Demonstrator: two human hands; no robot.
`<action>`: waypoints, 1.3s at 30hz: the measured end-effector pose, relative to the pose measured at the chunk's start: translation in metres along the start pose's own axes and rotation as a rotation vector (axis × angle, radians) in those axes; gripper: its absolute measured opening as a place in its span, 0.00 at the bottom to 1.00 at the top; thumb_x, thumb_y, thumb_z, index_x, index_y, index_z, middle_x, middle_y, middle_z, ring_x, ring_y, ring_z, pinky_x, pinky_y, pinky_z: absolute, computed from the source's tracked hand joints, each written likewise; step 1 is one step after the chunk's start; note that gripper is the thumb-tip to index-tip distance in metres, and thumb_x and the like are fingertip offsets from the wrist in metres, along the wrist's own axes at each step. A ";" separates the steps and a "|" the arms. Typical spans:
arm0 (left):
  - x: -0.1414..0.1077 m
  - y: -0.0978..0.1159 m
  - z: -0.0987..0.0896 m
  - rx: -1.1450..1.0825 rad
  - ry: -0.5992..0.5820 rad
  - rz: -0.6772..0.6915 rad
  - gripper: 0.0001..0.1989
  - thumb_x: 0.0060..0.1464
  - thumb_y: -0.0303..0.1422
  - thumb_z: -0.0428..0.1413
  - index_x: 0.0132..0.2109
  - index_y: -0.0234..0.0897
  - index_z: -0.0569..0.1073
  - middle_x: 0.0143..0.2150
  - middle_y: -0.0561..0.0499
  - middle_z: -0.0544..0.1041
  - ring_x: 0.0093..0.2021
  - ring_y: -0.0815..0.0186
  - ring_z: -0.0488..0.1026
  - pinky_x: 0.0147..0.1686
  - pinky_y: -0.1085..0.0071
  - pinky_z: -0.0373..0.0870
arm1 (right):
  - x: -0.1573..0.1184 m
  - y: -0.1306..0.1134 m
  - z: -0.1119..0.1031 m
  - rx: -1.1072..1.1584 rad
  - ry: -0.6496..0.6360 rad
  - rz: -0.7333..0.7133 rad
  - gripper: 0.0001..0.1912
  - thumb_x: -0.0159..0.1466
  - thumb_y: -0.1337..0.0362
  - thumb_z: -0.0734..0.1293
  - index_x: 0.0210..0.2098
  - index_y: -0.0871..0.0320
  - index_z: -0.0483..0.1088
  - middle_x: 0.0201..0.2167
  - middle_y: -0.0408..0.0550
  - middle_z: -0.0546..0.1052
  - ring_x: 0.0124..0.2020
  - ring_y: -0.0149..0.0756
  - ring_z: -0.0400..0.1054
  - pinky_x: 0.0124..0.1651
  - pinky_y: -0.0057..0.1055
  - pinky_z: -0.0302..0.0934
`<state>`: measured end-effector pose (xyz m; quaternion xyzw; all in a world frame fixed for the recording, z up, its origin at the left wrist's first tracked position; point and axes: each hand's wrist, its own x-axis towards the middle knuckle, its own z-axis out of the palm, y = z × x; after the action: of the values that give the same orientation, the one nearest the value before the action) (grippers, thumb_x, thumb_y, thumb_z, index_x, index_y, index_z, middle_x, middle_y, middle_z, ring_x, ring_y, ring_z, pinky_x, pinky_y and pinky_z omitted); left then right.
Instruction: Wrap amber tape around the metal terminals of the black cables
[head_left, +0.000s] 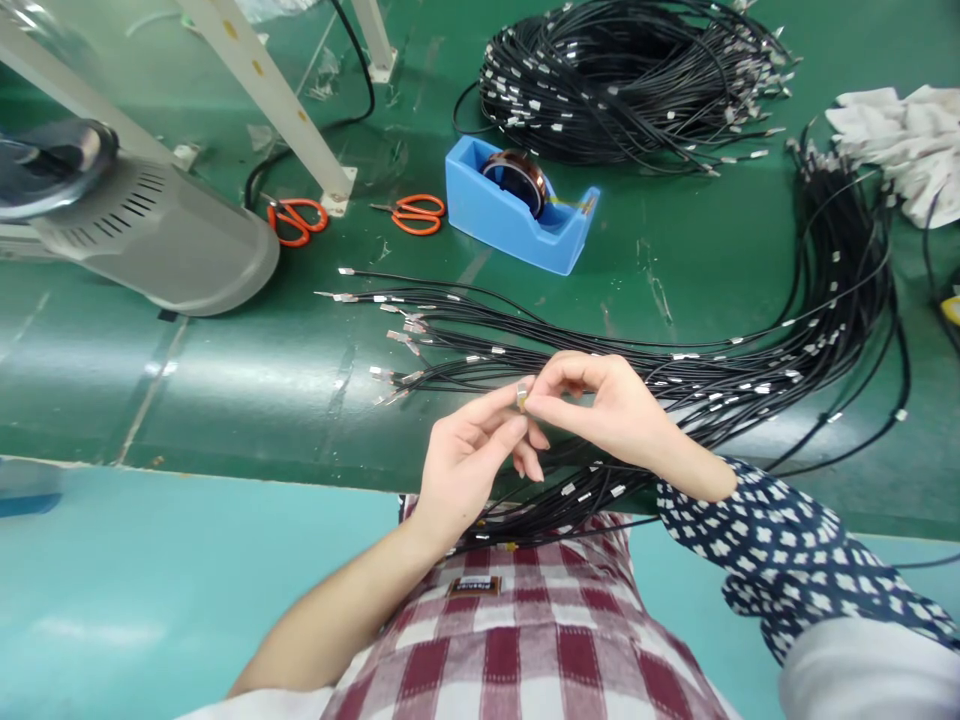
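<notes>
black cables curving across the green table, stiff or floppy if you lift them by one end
The black cables would probably sag, since they bend in a sweeping curve at the right. They may spring back a little, as that curve looks smooth and unkinked. They could also splay apart, because their silver ends already lie spread.

- A green table (247,400), glossy, with scuffs and a pale seam (150,400) running across its left part
- White posts (277,110) rising from the tabletop at the upper left, one footed on a flat plate (339,192)
- Light mirrored as whitish streaks on the table's near side
- Pale turquoise floor (150,600) below the front edge, with a soft sheen at the lower left
</notes>
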<state>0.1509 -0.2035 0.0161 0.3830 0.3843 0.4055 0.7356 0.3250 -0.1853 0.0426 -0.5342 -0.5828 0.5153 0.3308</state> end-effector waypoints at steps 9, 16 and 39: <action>0.007 -0.008 0.002 0.015 0.098 0.074 0.11 0.57 0.33 0.60 0.47 0.35 0.79 0.24 0.53 0.77 0.16 0.70 0.73 0.17 0.75 0.66 | -0.003 0.010 0.013 0.003 0.094 -0.045 0.08 0.61 0.64 0.68 0.27 0.60 0.71 0.25 0.42 0.73 0.27 0.28 0.66 0.32 0.26 0.61; 0.013 -0.011 -0.001 0.000 0.122 0.109 0.11 0.58 0.34 0.59 0.46 0.34 0.79 0.24 0.53 0.75 0.16 0.72 0.72 0.15 0.77 0.65 | 0.000 0.012 0.010 0.021 0.072 -0.042 0.08 0.62 0.63 0.68 0.30 0.61 0.75 0.30 0.46 0.75 0.30 0.29 0.68 0.33 0.27 0.62; 0.014 -0.008 -0.006 -0.103 -0.020 -0.090 0.09 0.51 0.34 0.64 0.32 0.32 0.75 0.26 0.50 0.80 0.16 0.73 0.70 0.17 0.78 0.61 | 0.014 0.023 0.004 0.350 -0.086 0.003 0.09 0.55 0.61 0.74 0.28 0.62 0.76 0.30 0.46 0.78 0.31 0.31 0.71 0.36 0.28 0.65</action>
<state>0.1533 -0.1923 0.0035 0.3309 0.3723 0.3876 0.7757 0.3247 -0.1751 0.0171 -0.4469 -0.4968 0.6318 0.3928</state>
